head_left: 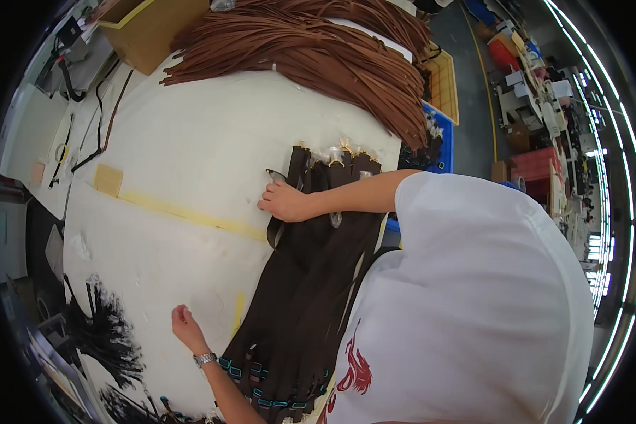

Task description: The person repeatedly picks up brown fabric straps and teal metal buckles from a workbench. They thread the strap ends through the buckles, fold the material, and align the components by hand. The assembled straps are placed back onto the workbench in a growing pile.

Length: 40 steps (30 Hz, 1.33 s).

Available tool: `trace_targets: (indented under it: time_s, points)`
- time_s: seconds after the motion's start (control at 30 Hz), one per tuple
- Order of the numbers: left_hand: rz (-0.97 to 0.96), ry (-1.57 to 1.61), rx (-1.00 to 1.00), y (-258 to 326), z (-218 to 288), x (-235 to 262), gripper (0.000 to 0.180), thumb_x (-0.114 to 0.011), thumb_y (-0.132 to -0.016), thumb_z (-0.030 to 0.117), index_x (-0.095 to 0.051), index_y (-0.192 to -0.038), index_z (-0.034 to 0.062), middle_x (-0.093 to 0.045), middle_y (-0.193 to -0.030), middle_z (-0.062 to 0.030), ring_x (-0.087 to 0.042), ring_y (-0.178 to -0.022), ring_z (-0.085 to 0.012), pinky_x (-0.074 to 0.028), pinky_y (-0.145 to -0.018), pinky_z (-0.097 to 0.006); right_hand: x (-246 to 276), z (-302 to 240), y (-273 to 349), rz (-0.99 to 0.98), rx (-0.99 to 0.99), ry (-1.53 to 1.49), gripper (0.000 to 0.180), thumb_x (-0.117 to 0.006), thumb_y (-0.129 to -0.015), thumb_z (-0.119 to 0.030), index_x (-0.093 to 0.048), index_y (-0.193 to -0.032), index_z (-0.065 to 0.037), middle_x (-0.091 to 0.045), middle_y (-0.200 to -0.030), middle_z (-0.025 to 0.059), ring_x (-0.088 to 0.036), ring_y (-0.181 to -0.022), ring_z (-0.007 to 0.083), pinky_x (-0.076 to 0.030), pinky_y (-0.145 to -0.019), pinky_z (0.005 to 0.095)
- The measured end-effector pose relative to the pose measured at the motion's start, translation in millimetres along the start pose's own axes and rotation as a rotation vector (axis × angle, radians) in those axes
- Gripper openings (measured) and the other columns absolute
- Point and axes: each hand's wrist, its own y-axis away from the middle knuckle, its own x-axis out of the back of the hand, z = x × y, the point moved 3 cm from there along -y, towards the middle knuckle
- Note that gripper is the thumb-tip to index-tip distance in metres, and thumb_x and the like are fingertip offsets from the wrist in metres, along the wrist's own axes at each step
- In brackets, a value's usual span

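Note:
A thick bundle of dark brown straps (297, 283) lies lengthwise on the white table in front of my torso. Gold-coloured metal fittings and clear plastic wrap show at its far end, and teal-edged buckles (272, 403) at its near end. My right hand (286, 201) is closed over the far left side of the bundle, gripping one dark strap (275, 175) whose tip sticks out past the fingers. My left hand (186, 328), with a metal watch at the wrist, hovers over the table left of the bundle. Its fingers are curled together, and nothing shows in them.
Long reddish-brown strips (297, 46) are heaped at the far edge, near a cardboard box (145, 32). Black straps (106, 328) lie at the near left. Yellow tape (184, 212) crosses the white table (162, 261). A blue crate (444, 138) stands beyond the right edge.

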Motion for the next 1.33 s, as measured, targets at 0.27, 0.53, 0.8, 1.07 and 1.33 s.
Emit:
trace_targets:
  time_s: [0.27, 0.53, 0.8, 1.07, 1.33]
  points:
    - [0.352, -0.006, 0.141, -124.0, -67.8, 50.7, 0.029, -0.061, -0.106, 0.012, -0.07, -0.128, -0.0052, -0.076, -0.121, -0.0204, -0.075, -0.106, -0.0298, -0.063, -0.089, -0.04, 109.6, 140.4, -25.7, 0.615, -0.687, -0.112, 0.034, -0.076, -0.094, -0.021, -0.063, -0.121, -0.007, -0.068, -0.112, 0.0129, -0.068, -0.105, 0.0345, -0.056, -0.087, 0.0482]
    - [0.178, 0.204, 0.005, 56.5, 119.9, -78.3, 0.016, -0.064, -0.106, 0.009, -0.076, -0.111, -0.0006, -0.078, -0.106, -0.0117, -0.073, -0.092, -0.0221, -0.059, -0.079, -0.033, 72.6, 307.0, 42.1, 0.305, -0.936, 0.374, 0.019, -0.064, -0.094, -0.018, -0.071, -0.104, -0.003, -0.072, -0.107, 0.0215, -0.071, -0.101, 0.0446, -0.059, -0.088, 0.0585]
    - [0.224, 0.003, -0.178, 190.5, 285.3, -53.5, 0.038, -0.073, -0.094, 0.0, -0.069, -0.132, 0.0056, -0.071, -0.133, -0.0158, -0.071, -0.118, -0.0349, -0.058, -0.098, -0.042, 124.0, 156.5, -74.5, 0.044, -0.454, -0.873, 0.006, -0.059, -0.101, -0.006, -0.059, -0.097, -0.002, -0.064, -0.077, 0.003, -0.061, -0.063, 0.0122, -0.051, -0.06, 0.0301]
    - [0.101, -0.284, -0.103, 271.3, 335.3, -47.0, 0.04, -0.073, -0.093, 0.005, -0.067, -0.133, 0.0027, -0.072, -0.119, -0.0151, -0.069, -0.112, -0.0354, -0.048, -0.11, -0.053, 207.9, -212.4, -5.7, -1.102, 0.461, -0.922, 0.014, -0.067, -0.098, -0.015, -0.064, -0.095, -0.002, -0.07, -0.077, 0.0067, -0.062, -0.068, 0.0168, -0.05, -0.065, 0.0361]
    - [0.121, 0.603, 0.577, 454.0, 292.4, -98.0, 0.02, -0.06, -0.111, 0.016, -0.078, -0.114, 0.0087, -0.059, -0.066, 0.0034, -0.05, -0.058, -0.0065, -0.04, -0.055, -0.025, 128.1, -273.6, 50.7, -1.573, 0.391, -1.061, 0.019, -0.067, -0.107, -0.024, -0.068, -0.103, -0.006, -0.07, -0.082, 0.0012, -0.062, -0.072, 0.009, -0.053, -0.067, 0.0272]
